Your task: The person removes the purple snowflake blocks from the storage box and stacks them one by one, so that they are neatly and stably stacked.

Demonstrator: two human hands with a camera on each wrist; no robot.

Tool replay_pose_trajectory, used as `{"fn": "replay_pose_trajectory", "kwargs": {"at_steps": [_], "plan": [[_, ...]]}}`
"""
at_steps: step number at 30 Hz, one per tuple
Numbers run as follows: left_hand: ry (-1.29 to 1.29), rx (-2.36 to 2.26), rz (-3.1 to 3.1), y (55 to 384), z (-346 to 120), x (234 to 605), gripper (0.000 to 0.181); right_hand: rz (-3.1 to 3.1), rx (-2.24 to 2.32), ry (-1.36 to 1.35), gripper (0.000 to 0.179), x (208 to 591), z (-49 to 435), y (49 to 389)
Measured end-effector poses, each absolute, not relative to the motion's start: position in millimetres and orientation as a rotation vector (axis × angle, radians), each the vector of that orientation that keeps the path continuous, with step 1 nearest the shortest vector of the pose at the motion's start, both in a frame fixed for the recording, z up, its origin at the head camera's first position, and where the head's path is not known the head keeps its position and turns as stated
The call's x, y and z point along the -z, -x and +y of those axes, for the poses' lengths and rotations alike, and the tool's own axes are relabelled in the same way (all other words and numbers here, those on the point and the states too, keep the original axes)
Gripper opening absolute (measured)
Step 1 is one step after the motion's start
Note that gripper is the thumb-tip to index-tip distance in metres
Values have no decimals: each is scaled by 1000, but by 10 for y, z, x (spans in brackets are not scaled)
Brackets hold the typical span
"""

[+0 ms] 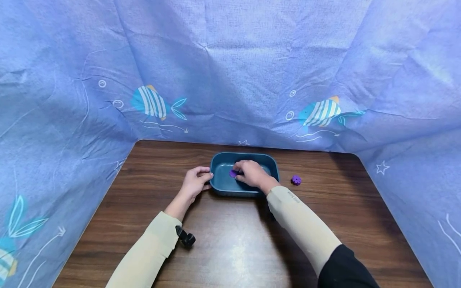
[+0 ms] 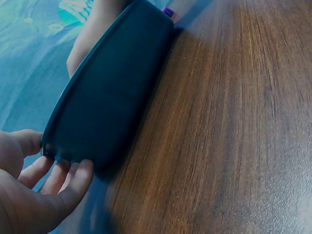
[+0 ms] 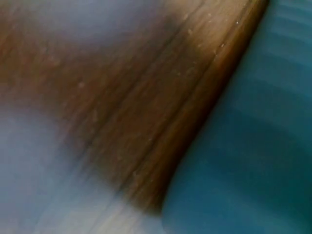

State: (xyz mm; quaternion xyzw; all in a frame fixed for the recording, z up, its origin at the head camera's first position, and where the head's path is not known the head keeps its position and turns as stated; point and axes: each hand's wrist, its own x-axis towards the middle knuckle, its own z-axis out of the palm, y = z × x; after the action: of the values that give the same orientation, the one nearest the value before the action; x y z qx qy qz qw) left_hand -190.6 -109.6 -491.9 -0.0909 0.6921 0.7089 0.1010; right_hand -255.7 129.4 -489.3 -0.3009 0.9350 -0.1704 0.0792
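A dark teal rectangular tub (image 1: 222, 185) with rounded corners stands on the table. At its left end my left hand (image 1: 193, 183) holds the wall, thumb at the rim and fingers against the outside; the left wrist view shows this hand (image 2: 44, 180) on the tub (image 2: 102, 92) from close by. My right hand (image 1: 250, 174) reaches down inside the tub, its thumb and fingertips pinching a small purple notched disc (image 1: 232, 173). Part of that disc is hidden by the fingers. The right wrist view is blurred and shows only the tub's outer wall (image 3: 253, 146) and tabletop, no fingers.
A second purple piece (image 1: 296, 180), gear-shaped with a hole in its middle, lies on the table right of the tub. The brown wood-grain table (image 1: 223, 236) is bordered by a blue cloth (image 1: 230, 72) printed with fish at the back and sides.
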Motion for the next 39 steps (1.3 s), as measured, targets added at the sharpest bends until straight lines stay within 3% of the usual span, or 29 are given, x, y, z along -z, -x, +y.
{"fn": "replay_pose_trajectory", "kwargs": {"at_steps": [8, 39], "plan": [[271, -2095, 2052, 1928, -1106, 4971, 37, 2835, 298, 1002, 29, 4894, 1222, 2602], [273, -2105, 2053, 1903, -1098, 4954, 35, 2749, 217, 851, 32, 4806, 1183, 2668]]}}
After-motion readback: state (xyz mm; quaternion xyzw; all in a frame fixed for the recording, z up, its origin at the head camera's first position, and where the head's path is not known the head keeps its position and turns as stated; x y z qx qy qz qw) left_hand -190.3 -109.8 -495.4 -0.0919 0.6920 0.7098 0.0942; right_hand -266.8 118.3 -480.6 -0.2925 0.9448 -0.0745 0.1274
